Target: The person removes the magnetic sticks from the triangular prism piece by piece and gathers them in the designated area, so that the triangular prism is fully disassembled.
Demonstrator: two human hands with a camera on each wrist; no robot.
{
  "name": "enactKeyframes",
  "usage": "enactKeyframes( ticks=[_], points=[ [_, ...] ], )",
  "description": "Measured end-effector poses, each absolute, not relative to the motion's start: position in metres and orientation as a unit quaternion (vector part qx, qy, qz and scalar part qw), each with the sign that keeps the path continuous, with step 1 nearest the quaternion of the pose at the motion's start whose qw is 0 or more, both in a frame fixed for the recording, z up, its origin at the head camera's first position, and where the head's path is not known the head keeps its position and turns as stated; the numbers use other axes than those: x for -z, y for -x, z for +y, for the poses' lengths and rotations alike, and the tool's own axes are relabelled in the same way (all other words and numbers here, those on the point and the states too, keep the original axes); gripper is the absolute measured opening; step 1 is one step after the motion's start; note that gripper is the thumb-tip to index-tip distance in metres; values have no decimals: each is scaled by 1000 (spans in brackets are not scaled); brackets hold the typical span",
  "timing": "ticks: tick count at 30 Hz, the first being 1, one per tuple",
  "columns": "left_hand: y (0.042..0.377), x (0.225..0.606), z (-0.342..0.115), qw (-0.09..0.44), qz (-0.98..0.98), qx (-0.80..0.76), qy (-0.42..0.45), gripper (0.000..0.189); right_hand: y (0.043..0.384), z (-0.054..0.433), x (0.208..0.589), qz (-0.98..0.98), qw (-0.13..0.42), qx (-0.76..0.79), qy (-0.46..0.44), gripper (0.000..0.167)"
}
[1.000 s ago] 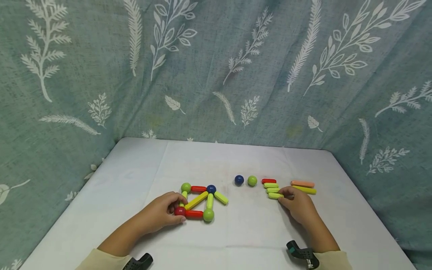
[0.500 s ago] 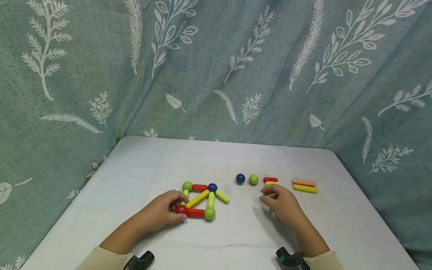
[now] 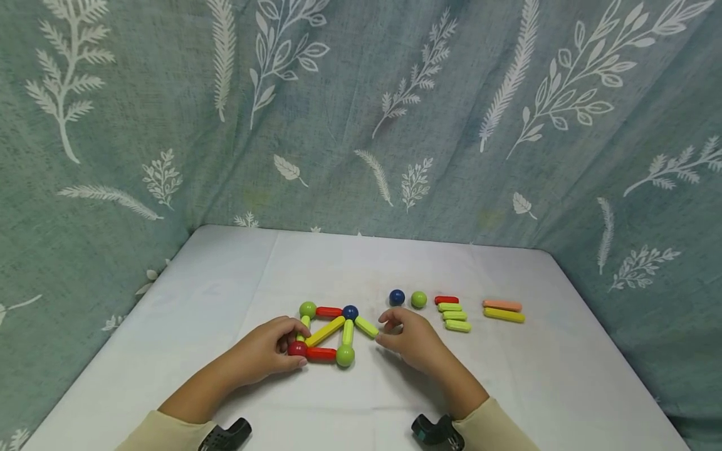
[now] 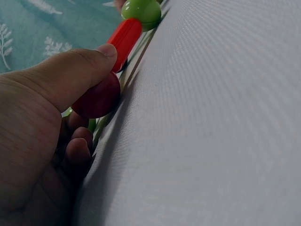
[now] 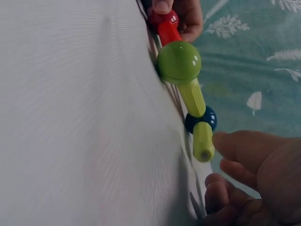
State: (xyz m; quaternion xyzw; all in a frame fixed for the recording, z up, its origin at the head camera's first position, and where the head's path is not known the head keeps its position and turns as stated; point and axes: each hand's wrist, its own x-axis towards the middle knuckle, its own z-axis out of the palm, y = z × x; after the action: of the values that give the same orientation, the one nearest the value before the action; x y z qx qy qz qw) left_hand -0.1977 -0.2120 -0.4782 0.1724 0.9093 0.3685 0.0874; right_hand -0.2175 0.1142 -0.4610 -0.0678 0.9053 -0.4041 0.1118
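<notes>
In the head view, my left hand [image 3: 264,352] holds a red ball [image 3: 297,349] at the near left corner of a ball-and-stick frame. Its thumb [image 4: 89,70] lies along the ball and the red stick [image 4: 126,40] in the left wrist view. A yellow stick [image 3: 325,331] crosses the frame diagonally. Green balls [image 3: 345,356] and a blue ball [image 3: 350,312] make the other corners. From the blue ball a light green stick [image 3: 366,327] juts right. My right hand [image 3: 416,338] is at that stick's free end, fingers parted and nothing gripped. In the right wrist view, its thumb [image 5: 230,143] is right beside the stick.
Behind the right hand lie a loose blue ball [image 3: 397,297] and a loose green ball [image 3: 418,299]. Further right are a short red stick [image 3: 447,300], several light green sticks [image 3: 454,316], an orange stick [image 3: 502,305] and a yellow stick [image 3: 504,315] on the white table [image 3: 395,407].
My right hand has left the row of light green sticks and moved left to the frame's jutting stick, carrying nothing. The left hand stays on the red ball.
</notes>
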Motion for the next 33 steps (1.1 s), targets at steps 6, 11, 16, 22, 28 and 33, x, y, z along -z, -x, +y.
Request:
enactKeyframes(
  ticks=[6, 11, 16, 22, 28, 33],
  points=[
    [198, 477, -211, 88, 909, -370, -173, 42, 227, 97, 464, 922, 90, 368, 78, 28],
    [199, 478, -211, 88, 909, -370, -173, 42, 229, 91, 466, 931, 81, 349, 73, 20],
    [199, 478, -210, 91, 908, -371, -174, 42, 226, 91, 468, 916, 65, 393, 43, 16],
    [199, 478, -210, 92, 904, -375, -182, 39, 226, 95, 472, 876, 29, 480, 21, 14],
    [199, 478, -211, 90, 905, -372, -184, 39, 228, 97, 474, 858, 37, 512, 13, 14],
    [198, 478, -213, 92, 904, -374, -183, 40, 228, 96, 474, 860, 48, 508, 18, 10]
  ],
)
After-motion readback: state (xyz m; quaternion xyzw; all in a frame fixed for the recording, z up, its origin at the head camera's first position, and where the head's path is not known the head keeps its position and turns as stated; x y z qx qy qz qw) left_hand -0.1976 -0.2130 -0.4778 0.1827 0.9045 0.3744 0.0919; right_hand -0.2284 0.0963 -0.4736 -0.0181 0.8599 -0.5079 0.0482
